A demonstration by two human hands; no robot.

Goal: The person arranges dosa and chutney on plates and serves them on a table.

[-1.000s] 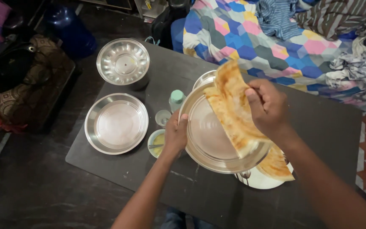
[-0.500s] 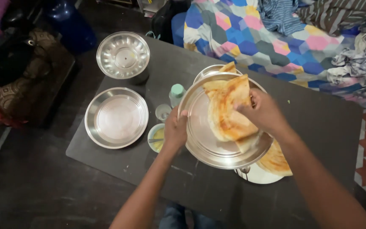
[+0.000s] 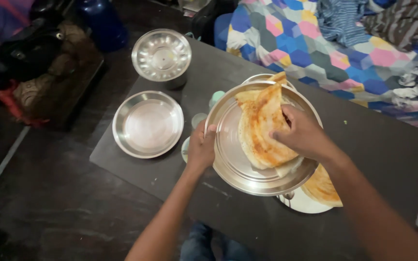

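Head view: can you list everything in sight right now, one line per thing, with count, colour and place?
Steel plate: 1, silver, held up over the table, centre.
Dosa: 1, golden brown, folded, lying in the held plate.
Empty steel plate: 1, silver, on the table, left.
Steel lidded pot: 1, silver, table's far left corner.
White plate: 1, white, under the held plate, with another dosa on it.
Small bottle: 1, pale green cap, behind the held plate, mostly hidden.
Table: 1, dark.
Quilt: 1, multicoloured hexagons, top right.
Bags: dark, floor, top left; count unclear.
Left hand: grips the held plate's rim.
Right hand: fingers on the dosa.
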